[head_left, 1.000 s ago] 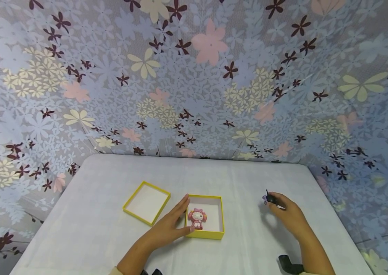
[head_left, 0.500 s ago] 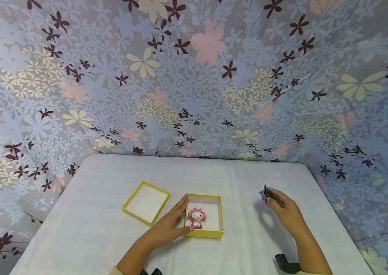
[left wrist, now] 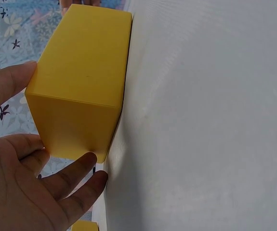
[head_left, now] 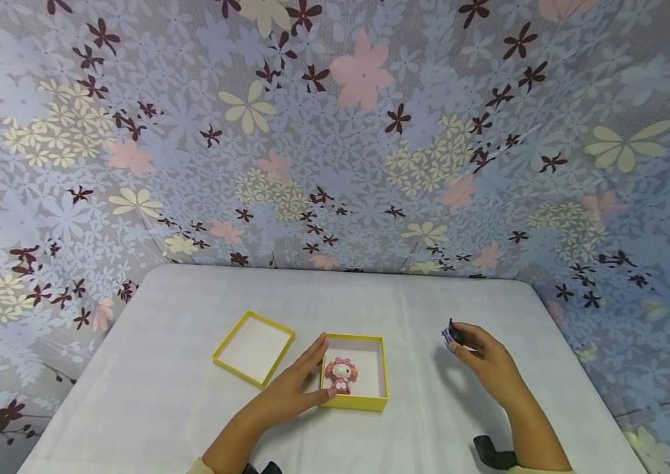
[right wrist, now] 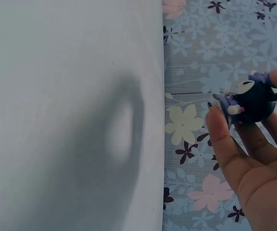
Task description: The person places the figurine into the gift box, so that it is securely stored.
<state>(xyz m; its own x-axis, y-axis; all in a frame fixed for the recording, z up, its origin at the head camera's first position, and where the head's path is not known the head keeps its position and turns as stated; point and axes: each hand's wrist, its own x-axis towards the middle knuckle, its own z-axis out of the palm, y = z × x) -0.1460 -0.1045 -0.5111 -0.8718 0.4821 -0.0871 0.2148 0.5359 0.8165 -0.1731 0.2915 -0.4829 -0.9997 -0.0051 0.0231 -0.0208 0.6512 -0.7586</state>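
Observation:
In the head view my left hand [head_left: 289,387] straddles the left side of an open yellow box [head_left: 373,404], thumb at the front rim and a fingertip at the back left corner. Other fingertips touch the yellow wall [left wrist: 75,125] in the left wrist view. Inside the box a small pink-and-white figurine [head_left: 341,376] with a bow leans near the left wall. To the right, above the table, my right hand [head_left: 489,362] pinches a small black-and-purple figurine [right wrist: 255,103] between thumb and fingers. The hand partly hides this figurine.
A shallow lid [head_left: 253,349] with a yellow rim lies inside up, left of the box. The white-covered table [head_left: 186,316] ends at a flower-patterned cloth [head_left: 335,164] behind it and on both sides. Black wrist gear [head_left: 493,453] shows below the right hand.
My right hand has shifted a little to the left with the black-and-purple figurine, which is turned somewhat. The left hand, the box and the lid stay in place.

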